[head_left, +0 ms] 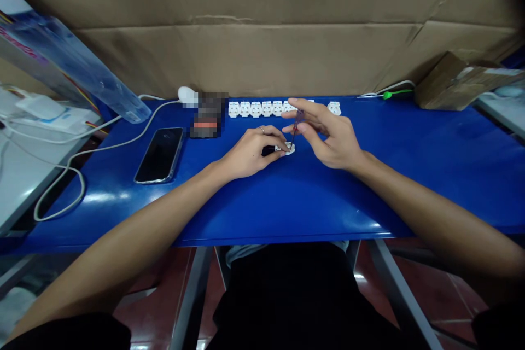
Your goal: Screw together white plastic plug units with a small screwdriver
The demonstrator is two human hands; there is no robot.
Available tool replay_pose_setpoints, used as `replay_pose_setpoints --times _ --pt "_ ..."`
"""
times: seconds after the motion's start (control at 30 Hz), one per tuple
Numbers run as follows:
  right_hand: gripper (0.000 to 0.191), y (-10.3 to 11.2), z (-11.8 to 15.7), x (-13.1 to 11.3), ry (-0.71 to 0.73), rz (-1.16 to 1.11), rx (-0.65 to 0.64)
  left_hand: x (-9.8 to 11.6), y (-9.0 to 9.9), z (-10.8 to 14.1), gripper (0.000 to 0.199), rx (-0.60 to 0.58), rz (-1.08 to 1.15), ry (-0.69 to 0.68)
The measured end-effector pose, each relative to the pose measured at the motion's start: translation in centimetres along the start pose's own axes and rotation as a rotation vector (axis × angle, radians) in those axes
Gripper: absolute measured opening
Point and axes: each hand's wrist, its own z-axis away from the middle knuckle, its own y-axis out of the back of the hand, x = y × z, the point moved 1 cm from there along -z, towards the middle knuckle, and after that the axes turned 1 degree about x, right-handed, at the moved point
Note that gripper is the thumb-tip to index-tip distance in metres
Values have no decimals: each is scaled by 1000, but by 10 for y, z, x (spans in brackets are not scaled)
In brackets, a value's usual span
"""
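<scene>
Holding a screwdriver (295,128) is the right hand (334,139); far-left pink lettering (20,45) is illegible.

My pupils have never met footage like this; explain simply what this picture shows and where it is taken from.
There is no robot here, only a person's two bare hands. The one picture comes from a camera worn on the head, looking forward and down, so the arms reach in from below. The left hand holds a small white piece at the blue table. The right hand holds a slim tool, its dark shaft pointing down at that piece. Behind the hands is a row of similar white pieces. A phone lies to the left; a cardboard box is to the right.
</scene>
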Motion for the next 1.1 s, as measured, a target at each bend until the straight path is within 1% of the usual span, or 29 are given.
replay_pose_setpoints --times 0.07,0.17,0.23,0.27,0.33,0.47,0.53,0.57,0.63,0.7,0.77,0.83,1.0,1.07,1.1 --pt "45 -1 1 0 -18 -10 15 0 0 0 14 0 2 7" --pt "40 -2 1 3 17 52 156 1 0 0 15 -11 4 10" --pt "40 -2 1 4 52 96 220 1 1 -1 14 -16 7 6" --pt "41 -2 1 4 66 106 230 1 1 -1 14 -15 7 2" --pt "45 -1 0 3 82 105 207 1 1 0 14 -14 0 -2" --pt "48 0 0 -1 75 80 74 -1 0 1 14 -9 -11 -10" --pt "47 -1 0 -2 74 69 49 -2 0 1 14 -9 -14 -10" --pt "46 -1 0 -3 79 62 64 -1 0 1 14 -12 -18 -7" --pt "42 -2 0 -2 82 49 136 -1 0 0 13 -22 -20 5" --pt "40 -2 -1 -1 64 55 218 0 1 0 13 -24 -16 9" --pt "40 -2 -2 2 39 73 261 1 1 0 13 -18 -7 4" --pt "41 -2 -2 3 23 71 245 1 1 0 13 -12 2 -1" --pt "41 -3 0 2 -14 -84 74 -3 -1 1 15 0 27 -12" --pt "42 -4 0 1 -30 -114 52 -3 -1 2 14 7 29 -16" --pt "42 -4 0 0 -35 -118 64 -3 -1 1 14 9 30 -17"
